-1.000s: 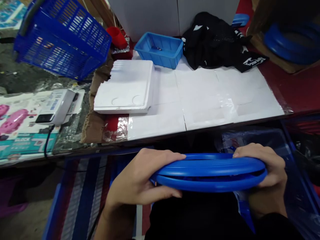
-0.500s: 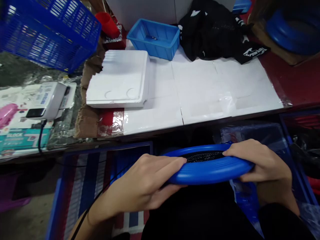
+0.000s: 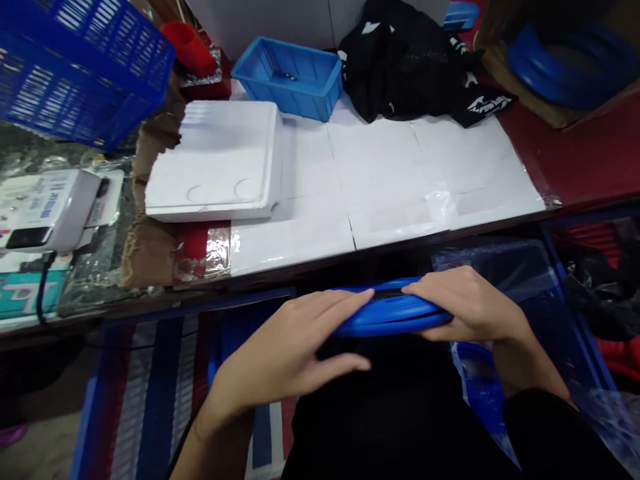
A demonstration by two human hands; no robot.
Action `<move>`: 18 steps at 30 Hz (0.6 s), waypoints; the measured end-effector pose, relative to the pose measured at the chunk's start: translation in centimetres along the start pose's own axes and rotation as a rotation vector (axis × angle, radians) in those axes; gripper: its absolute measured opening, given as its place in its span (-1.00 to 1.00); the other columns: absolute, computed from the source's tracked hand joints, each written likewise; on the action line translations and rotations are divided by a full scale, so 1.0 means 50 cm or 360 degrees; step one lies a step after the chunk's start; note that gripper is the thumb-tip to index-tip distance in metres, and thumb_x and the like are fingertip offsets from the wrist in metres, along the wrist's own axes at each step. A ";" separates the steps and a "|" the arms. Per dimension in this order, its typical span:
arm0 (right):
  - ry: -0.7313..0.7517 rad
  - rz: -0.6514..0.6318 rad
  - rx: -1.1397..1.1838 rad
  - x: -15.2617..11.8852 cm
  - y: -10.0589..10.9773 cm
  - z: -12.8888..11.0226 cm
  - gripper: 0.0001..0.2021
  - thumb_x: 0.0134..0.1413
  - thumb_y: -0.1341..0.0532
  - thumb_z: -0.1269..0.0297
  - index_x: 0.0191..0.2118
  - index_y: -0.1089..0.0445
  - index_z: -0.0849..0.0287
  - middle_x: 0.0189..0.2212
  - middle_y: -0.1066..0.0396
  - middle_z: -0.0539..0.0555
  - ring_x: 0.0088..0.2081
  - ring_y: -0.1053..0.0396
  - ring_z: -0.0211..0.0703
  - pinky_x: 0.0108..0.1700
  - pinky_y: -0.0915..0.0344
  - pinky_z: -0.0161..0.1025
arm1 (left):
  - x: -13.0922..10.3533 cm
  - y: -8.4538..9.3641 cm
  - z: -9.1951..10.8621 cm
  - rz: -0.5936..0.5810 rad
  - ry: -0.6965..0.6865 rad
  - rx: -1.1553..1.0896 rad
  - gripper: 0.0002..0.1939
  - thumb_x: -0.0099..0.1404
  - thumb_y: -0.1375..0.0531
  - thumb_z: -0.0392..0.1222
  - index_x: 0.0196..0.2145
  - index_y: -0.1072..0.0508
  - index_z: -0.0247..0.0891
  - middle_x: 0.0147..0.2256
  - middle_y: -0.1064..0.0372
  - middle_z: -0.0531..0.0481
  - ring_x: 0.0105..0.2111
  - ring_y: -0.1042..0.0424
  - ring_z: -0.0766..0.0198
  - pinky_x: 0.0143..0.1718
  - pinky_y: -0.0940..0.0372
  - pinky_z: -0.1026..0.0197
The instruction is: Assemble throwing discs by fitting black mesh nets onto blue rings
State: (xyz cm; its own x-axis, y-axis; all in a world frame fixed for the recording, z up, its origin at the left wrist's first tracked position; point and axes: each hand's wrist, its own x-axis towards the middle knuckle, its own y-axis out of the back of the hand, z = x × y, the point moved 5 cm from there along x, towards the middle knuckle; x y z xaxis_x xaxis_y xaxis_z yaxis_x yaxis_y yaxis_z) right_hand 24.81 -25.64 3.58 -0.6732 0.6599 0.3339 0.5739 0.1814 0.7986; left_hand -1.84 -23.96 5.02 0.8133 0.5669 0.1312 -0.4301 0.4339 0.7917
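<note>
A shiny blue ring (image 3: 395,320) with ribbed sides and a black, rough-textured inside is in front of my body, below the table edge. My left hand (image 3: 300,340) has its fingers laid over the ring's left end, while its thumb sticks out apart beneath it. On the other end, my right hand (image 3: 465,307) grips with the fingers on top and the thumb side underneath. Between the hands the ring looks flattened, with a dark slit along its near side. Both ends of it are hidden by my hands.
White panels cover the table (image 3: 400,180). On it are a broken foam block (image 3: 220,160), a blue bin (image 3: 295,80), black cloth (image 3: 405,60) and a box (image 3: 490,40) with blue rings. A blue basket (image 3: 80,73) and a white device (image 3: 60,207) are at left. Crates flank my lap.
The ring now looks narrower and flatter, and its black inside shows less. My hands are closer together, and my left thumb has moved away from the ring. The view has shifted slightly right.
</note>
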 end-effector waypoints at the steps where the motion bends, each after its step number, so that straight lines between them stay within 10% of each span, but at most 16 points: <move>1: 0.0013 -0.0055 -0.0067 0.006 -0.009 -0.007 -0.61 0.49 -0.33 0.06 0.22 -0.44 0.21 -0.13 -0.68 0.18 -0.21 -0.64 -0.01 -0.18 -0.49 -0.15 | 0.022 -0.010 0.015 -0.0016 -0.0056 0.0070 -0.30 0.60 -0.28 0.19 0.49 -0.26 -0.20 0.22 -0.61 -0.26 0.11 -0.68 -0.03 0.09 -0.61 0.00; 10: 0.0045 -0.0273 -0.0343 0.025 -0.030 -0.029 -0.55 0.53 -0.32 0.07 0.25 -0.37 0.33 -0.15 -0.68 0.19 -0.26 -0.62 -0.01 -0.31 -0.36 -0.15 | 0.053 -0.083 0.020 0.0089 -0.0134 0.0224 -0.43 0.65 -0.19 -0.11 0.48 -0.23 -0.37 0.14 -0.65 -0.30 -0.06 -0.72 -0.06 -0.08 -0.62 -0.05; 18: 0.0206 -0.0329 0.0217 0.073 -0.012 -0.012 -0.47 0.56 -0.26 -0.06 0.32 -0.39 0.29 -0.10 -0.66 0.19 -0.17 -0.61 -0.05 -0.18 -0.46 -0.18 | 0.022 -0.010 0.046 0.0272 -0.0120 0.0278 -0.47 0.63 -0.25 -0.12 0.42 -0.35 -0.39 0.11 -0.67 -0.28 -0.04 -0.73 -0.03 -0.03 -0.63 -0.01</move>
State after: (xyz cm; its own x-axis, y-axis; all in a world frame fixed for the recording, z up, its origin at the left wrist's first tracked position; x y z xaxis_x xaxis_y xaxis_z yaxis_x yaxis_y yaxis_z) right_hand 21.73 -23.77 4.60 -0.8315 0.5015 0.2391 0.4696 0.4045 0.7848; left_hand 0.17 -25.18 6.14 0.7641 0.5652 0.3109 -0.4950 0.2046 0.8445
